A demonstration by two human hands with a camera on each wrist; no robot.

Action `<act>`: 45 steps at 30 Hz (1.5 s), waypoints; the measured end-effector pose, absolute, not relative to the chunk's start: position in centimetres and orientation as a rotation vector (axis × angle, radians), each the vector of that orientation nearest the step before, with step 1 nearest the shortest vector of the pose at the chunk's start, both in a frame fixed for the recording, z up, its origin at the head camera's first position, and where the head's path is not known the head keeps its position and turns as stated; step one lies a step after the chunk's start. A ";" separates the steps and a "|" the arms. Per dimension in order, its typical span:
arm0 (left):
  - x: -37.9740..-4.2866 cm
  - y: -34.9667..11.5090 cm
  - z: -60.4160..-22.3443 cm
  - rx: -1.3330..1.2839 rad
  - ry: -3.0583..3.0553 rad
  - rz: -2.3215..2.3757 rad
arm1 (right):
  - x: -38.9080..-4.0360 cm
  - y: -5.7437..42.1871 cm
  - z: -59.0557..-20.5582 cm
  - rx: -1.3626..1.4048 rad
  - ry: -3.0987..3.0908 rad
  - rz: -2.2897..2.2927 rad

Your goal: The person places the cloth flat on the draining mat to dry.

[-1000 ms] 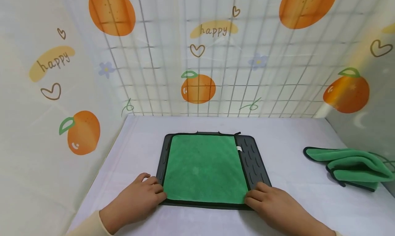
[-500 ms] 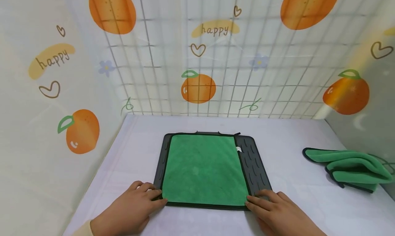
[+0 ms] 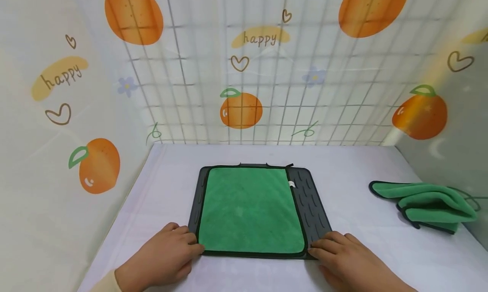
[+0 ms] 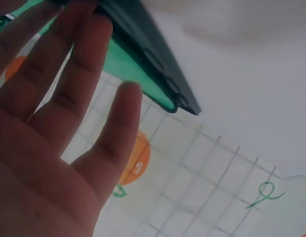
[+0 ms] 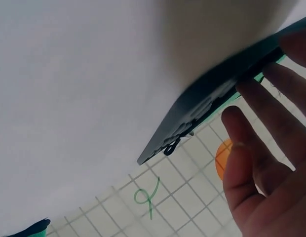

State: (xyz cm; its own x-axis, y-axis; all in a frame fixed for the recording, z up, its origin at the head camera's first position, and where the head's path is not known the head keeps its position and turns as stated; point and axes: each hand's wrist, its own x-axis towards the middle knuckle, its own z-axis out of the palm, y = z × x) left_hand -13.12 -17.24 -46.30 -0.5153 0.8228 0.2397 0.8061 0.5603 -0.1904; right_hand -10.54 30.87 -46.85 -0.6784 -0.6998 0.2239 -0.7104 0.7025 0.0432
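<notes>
Grey board (image 3: 312, 207): lying flat on white bench (image 3: 347, 177), short tab (image 3: 253, 165) at the far edge.
Far edge: black border of green cloth (image 3: 248, 207) almost level with the board's rim; small black loop (image 3: 289, 165) sticking out near the tab, to its right.
Left edge: only a narrow strip of board showing beside the cloth.
Right edge: wider ridged strip of board showing, with white label (image 3: 291, 184) on the cloth's border there, toward the far end.
Near edge: cloth border running close along the board's rim.
Room to move: bench surface visible left of the board, beyond its far edge as far as printed curtain (image 3: 263, 76), and rightward up to folded cloth (image 3: 427, 215).
Carried on board: 1 green cloth, spread flat, bordered on 4 sides.
Left hand (image 3: 162, 256): released, fingers loosely extended, tips touching the board's near left corner and the cloth.
Right hand (image 3: 352, 260): released, fingers relaxed, tips at the board's near right corner, just beside the cloth.
Folded cloth: right of the board, well apart, green with black border.
Printed curtain: behind the board, with oranges, hearts and "happy".
</notes>
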 end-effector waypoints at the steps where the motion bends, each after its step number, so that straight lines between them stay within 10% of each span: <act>1: -13.3 -17.0 -46.2 -1.338 -2.487 0.078 | -10.6 31.0 -46.7 1.124 -2.710 0.065; 45: -20.3 -18.1 -47.1 -0.870 -2.534 -0.253 | -17.3 52.2 -43.2 -0.516 -2.978 -0.174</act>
